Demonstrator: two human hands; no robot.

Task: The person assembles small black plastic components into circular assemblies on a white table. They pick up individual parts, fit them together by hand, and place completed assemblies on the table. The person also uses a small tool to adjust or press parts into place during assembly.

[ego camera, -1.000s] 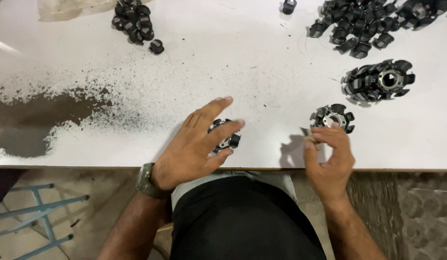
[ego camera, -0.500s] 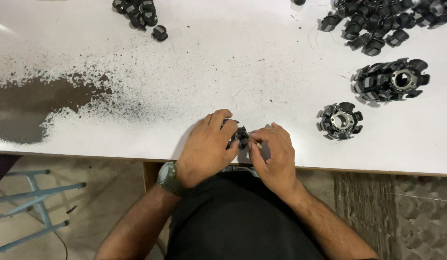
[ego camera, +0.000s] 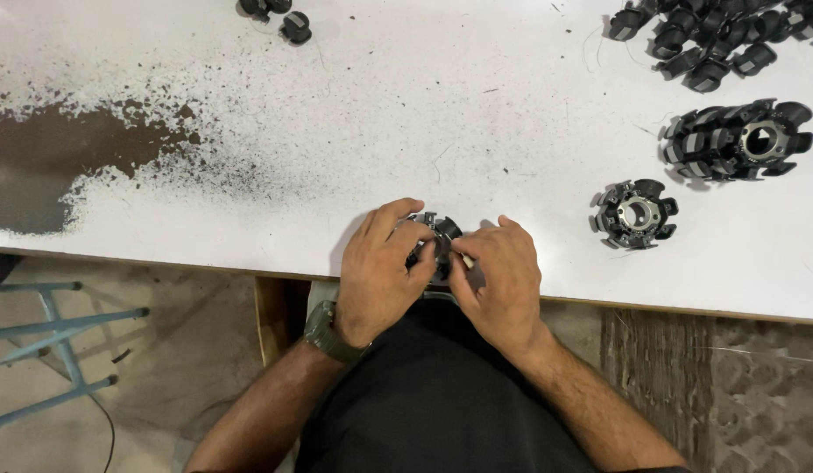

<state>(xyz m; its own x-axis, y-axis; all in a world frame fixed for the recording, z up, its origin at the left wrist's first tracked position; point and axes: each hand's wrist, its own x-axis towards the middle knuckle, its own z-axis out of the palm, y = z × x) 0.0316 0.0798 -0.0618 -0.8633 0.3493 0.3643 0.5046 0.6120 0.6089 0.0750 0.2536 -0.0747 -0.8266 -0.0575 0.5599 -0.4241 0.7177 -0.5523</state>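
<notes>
Fingers (ego camera: 405,229) of the left hand (ego camera: 382,271) curl over a small black round slotted part (ego camera: 437,241) at the near edge of the white table (ego camera: 477,114), thumb and fingertips closed on its left side. The right hand (ego camera: 503,276) meets it from the other side, its thumb and forefinger pinched narrow on the part's right rim, so both hands grip the same piece between them, just above the person's black shirt (ego camera: 424,394). A dark green wristwatch (ego camera: 329,333) sits on the left wrist.

No package, label or sign shows anywhere in view. To the right lies a single black ring with a metal centre (ego camera: 634,215), well apart from the hands. Farther right stands a taller stack of such rings (ego camera: 739,140), and a heap of loose black pieces (ego camera: 713,44) fills the far right corner. A few more black pieces (ego camera: 288,22) lie at the far edge, left of centre. On the left, the white coat of the table is worn away to a brown patch (ego camera: 65,166).

Compared with a second ago, the right hand has left the single ring and come across to join the left hand, which then lay alone over the part. Half a second ago the hands were already together, as they are now.
</notes>
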